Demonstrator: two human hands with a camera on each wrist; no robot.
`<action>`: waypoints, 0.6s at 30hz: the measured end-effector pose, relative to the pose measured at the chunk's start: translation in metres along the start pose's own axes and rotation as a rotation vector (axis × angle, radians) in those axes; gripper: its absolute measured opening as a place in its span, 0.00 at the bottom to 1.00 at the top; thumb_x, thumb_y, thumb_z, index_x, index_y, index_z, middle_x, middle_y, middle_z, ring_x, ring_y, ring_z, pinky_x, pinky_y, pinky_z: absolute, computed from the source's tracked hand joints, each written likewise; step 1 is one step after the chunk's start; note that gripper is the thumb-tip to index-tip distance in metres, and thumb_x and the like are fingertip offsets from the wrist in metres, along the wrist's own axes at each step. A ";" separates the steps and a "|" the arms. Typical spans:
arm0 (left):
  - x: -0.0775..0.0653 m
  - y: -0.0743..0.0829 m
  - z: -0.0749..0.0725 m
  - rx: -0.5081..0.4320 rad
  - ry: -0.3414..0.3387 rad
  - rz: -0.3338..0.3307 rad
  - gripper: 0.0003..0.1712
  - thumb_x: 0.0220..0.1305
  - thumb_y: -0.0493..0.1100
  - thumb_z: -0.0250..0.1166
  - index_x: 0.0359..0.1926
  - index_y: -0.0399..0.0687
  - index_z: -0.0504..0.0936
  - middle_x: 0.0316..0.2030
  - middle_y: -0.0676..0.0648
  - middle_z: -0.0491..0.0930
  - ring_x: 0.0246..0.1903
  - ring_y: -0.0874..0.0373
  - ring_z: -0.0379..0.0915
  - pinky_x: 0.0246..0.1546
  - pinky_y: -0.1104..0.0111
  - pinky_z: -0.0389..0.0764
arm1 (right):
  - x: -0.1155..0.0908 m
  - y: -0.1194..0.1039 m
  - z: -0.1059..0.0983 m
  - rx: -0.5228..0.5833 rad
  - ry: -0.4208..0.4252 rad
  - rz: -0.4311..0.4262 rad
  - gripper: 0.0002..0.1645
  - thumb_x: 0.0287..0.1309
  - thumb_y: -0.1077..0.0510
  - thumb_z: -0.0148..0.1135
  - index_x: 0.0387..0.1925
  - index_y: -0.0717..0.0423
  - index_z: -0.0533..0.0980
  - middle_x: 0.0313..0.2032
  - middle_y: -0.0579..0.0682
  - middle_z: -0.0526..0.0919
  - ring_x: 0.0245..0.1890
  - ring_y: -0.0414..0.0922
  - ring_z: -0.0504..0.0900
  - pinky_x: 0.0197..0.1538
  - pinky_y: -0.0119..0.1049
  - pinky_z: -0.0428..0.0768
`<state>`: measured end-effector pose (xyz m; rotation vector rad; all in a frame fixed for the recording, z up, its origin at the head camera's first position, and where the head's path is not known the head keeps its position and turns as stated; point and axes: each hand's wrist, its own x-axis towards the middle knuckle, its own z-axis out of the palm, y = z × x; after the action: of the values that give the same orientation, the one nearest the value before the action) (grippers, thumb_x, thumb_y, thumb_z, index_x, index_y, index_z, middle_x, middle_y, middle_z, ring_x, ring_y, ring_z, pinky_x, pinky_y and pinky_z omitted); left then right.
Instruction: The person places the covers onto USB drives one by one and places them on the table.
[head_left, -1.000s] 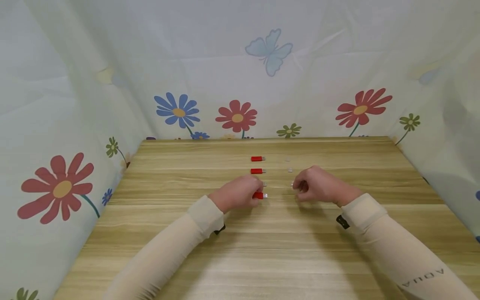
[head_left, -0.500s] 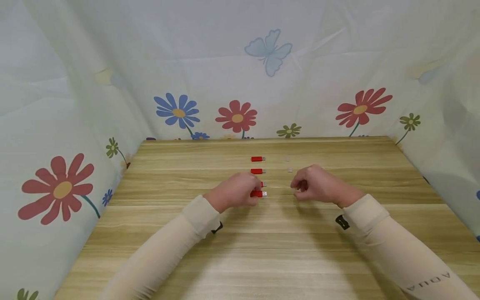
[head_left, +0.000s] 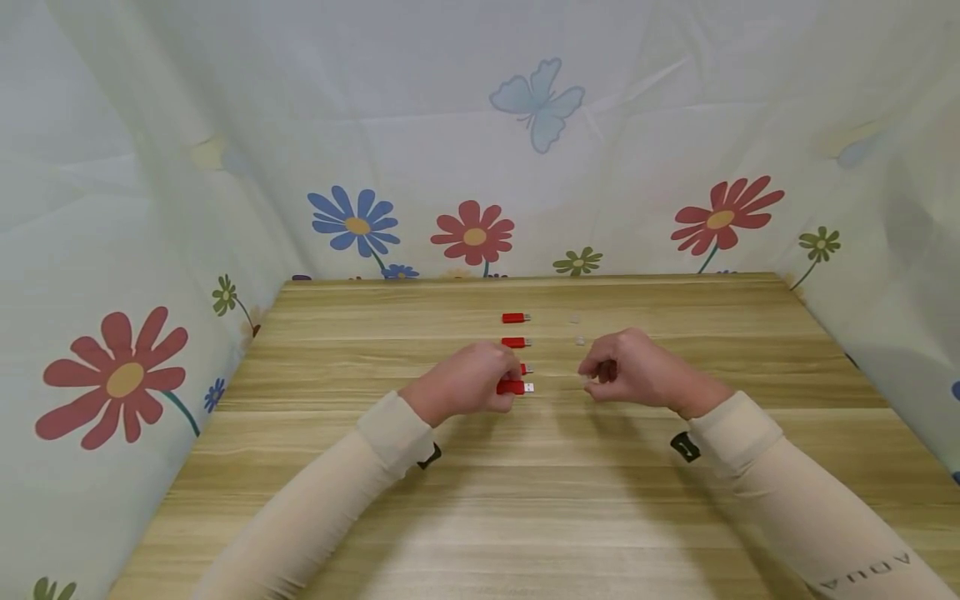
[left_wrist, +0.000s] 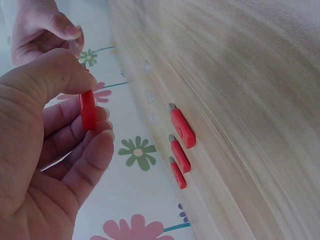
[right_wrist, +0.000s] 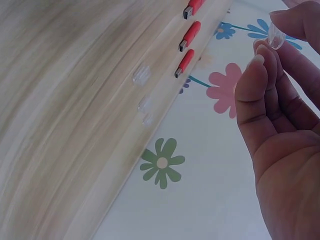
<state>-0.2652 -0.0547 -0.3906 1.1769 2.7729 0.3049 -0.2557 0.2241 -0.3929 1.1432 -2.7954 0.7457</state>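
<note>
Between thumb and fingers my left hand (head_left: 467, 379) pinches a red USB flash drive (left_wrist: 88, 111), its metal plug (head_left: 529, 388) pointing right. Opposite it, my right hand (head_left: 632, 371) pinches a small clear plastic cap (right_wrist: 276, 38) at its fingertips. Both hands are above the table, with a gap between the drive and the cap. Beyond the left hand, three more red flash drives lie in a column, including the farthest drive (head_left: 514, 318) and the middle drive (head_left: 513, 342). The nearest one (left_wrist: 183, 129) is partly hidden by the left hand in the head view.
Three clear caps lie on the wooden table (head_left: 525, 500), among them a larger-looking cap (right_wrist: 141, 74) and a farther cap (head_left: 575, 319), to the right of the drives. A flower-printed curtain (head_left: 420, 125) stands behind the table and along its sides.
My left hand has moved slightly left and away with its flash drive, uncovering more of the drive beyond it. My right hand has shifted slightly left, still pinching the cap.
</note>
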 end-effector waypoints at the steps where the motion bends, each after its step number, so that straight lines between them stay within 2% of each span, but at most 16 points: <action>1: -0.001 0.000 -0.001 0.006 0.001 -0.002 0.11 0.60 0.45 0.75 0.43 0.48 0.87 0.37 0.53 0.86 0.33 0.62 0.76 0.38 0.76 0.81 | 0.000 0.000 0.000 0.002 0.004 -0.002 0.06 0.53 0.63 0.75 0.33 0.48 0.88 0.30 0.40 0.86 0.29 0.39 0.83 0.34 0.34 0.85; 11: -0.004 0.004 -0.004 0.001 0.030 0.017 0.10 0.60 0.45 0.74 0.41 0.49 0.87 0.35 0.54 0.85 0.31 0.63 0.76 0.36 0.76 0.80 | 0.000 -0.006 0.000 0.032 0.014 0.006 0.08 0.52 0.62 0.76 0.32 0.45 0.87 0.30 0.37 0.85 0.28 0.35 0.81 0.33 0.33 0.85; 18: -0.010 0.009 -0.010 -0.008 0.058 0.019 0.12 0.59 0.45 0.75 0.43 0.48 0.87 0.38 0.52 0.86 0.34 0.62 0.76 0.39 0.75 0.81 | -0.001 -0.008 -0.001 0.034 0.049 -0.014 0.08 0.52 0.62 0.76 0.32 0.45 0.87 0.30 0.37 0.85 0.28 0.32 0.80 0.33 0.32 0.84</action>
<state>-0.2544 -0.0573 -0.3785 1.2123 2.8085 0.3566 -0.2501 0.2203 -0.3888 1.1321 -2.7421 0.8117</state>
